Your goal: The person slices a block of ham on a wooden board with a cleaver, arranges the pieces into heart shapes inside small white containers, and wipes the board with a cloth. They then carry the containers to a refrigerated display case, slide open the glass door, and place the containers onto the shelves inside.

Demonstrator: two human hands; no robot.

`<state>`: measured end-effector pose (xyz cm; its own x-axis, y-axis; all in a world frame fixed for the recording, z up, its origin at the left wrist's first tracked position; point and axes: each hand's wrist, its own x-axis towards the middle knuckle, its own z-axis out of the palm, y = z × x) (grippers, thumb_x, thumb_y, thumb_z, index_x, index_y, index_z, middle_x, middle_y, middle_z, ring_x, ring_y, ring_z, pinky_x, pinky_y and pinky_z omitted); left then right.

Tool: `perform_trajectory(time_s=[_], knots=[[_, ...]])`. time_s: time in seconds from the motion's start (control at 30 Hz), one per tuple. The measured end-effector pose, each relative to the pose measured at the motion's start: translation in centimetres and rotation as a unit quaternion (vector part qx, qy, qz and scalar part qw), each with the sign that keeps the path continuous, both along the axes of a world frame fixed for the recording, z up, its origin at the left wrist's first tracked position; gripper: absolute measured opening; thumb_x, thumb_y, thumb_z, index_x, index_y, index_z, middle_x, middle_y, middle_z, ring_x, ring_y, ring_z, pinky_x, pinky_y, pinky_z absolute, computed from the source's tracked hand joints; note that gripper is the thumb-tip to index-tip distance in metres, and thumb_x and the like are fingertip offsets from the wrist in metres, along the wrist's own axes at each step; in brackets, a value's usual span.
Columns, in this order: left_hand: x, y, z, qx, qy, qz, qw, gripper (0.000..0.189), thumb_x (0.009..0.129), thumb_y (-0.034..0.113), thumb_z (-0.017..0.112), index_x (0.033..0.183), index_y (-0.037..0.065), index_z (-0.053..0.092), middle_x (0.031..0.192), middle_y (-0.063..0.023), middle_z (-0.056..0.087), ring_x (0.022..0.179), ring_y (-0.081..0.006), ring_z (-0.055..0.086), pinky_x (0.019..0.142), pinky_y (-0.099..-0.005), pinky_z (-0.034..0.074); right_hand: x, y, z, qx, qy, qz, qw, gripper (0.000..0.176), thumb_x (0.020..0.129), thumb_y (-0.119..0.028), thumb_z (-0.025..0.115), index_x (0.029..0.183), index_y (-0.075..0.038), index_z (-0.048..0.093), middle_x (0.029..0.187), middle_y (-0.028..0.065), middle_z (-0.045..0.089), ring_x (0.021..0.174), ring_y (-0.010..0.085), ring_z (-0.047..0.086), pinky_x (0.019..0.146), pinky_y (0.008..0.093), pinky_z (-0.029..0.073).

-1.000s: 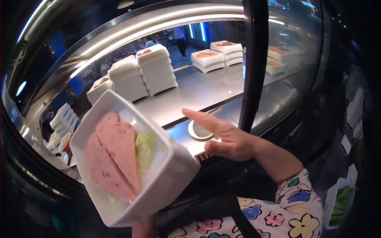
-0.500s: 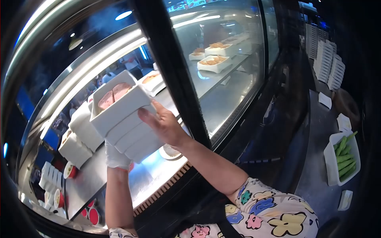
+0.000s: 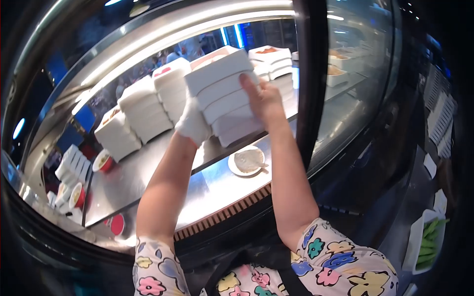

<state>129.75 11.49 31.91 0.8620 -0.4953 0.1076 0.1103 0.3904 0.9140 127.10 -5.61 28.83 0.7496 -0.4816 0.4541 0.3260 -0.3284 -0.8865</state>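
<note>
Between my two hands is a stack of several white food trays (image 3: 222,93), slightly tilted, inside the display case. My left hand (image 3: 194,120), in a white glove, grips the stack's lower left side. On the right side my bare right hand (image 3: 265,101) is closed, its thumb along the front of the trays. Only a little of the top tray's contents shows. Close to the left of the held stack stands another white tray stack (image 3: 173,86) with something pink on top. White trays of reddish food (image 3: 270,55) stand just behind my right hand.
More stacked white trays (image 3: 143,108) line the steel shelf (image 3: 153,167). A round white dish (image 3: 247,161) lies on the lower ledge. Red bowls (image 3: 102,162) are at left. A dark door frame (image 3: 312,84) is right of my arm; green vegetables (image 3: 428,244) fill a white container.
Both hands have carried the tray stack farther into the case, toward the row of stacks. My view has turned left, so the door frame and green vegetables appear farther right.
</note>
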Motion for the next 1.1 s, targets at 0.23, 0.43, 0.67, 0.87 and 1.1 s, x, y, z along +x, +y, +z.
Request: perform_trajectory(time_s=[0.23,0.43,0.67,0.87,1.1], knots=[[1.5,1.8,3.1,0.101,0.189,0.032,0.976,0.079,0.089,0.063,0.054,0.141,0.005,0.04,0.133,-0.015,0.053,0.126,-0.026,0.048,0.106,-0.0394,0.038,1.7,0.4,-1.5,0.104,-0.099,-0.021,0.989,0.066,0.079,-0.065,0.068,0.096,-0.002,0.075,0.075,0.0112,0.07,0.08,0.0175,0.066,0.074,0.0324,0.049],[0.1,1.7,5.2,0.254,-0.432,0.18,0.847,0.078,0.086,0.043,0.069,0.143,-0.001,0.038,0.139,-0.0182,0.047,0.133,-0.0242,0.04,0.112,-0.0308,0.029,-0.9,2.6,-3.4,-0.182,-0.075,-0.269,0.943,0.064,0.079,-0.041,0.073,0.128,-0.005,0.055,0.117,0.0191,0.061,0.114,0.0394,0.054,0.095,0.0543,0.04],[1.6,-0.5,3.9,0.204,-0.488,0.041,0.848,0.068,0.084,0.008,0.072,0.143,0.011,0.037,0.131,-0.0113,0.054,0.118,-0.0207,0.055,0.094,-0.0317,0.052,-3.5,5.5,-4.1,-0.228,0.016,-0.177,0.957,0.101,0.071,-0.027,0.083,0.147,0.006,0.024,0.138,0.0387,0.037,0.126,0.0479,0.043,0.104,0.0488,0.038],[3.3,-0.6,3.6,0.229,-0.454,0.077,0.858,0.056,0.083,0.006,0.073,0.133,0.008,0.046,0.125,-0.0096,0.057,0.112,-0.0187,0.057,0.093,-0.0319,0.053,-1.4,5.4,-4.1,-0.233,-0.011,-0.201,0.951,0.101,0.068,-0.019,0.085,0.144,0.01,0.025,0.134,0.0376,0.04,0.114,0.0455,0.051,0.095,0.044,0.047],[5.9,0.2,5.3,0.418,-0.549,0.196,0.697,0.065,0.069,0.03,0.085,0.122,0.004,0.057,0.105,-0.0116,0.068,0.098,-0.0208,0.065,0.087,-0.0314,0.051,0.7,4.7,-2.6,-0.226,0.04,-0.097,0.968,0.091,0.073,-0.015,0.08,0.14,0.017,0.027,0.132,0.0464,0.037,0.114,0.0502,0.053,0.098,0.0426,0.047]])
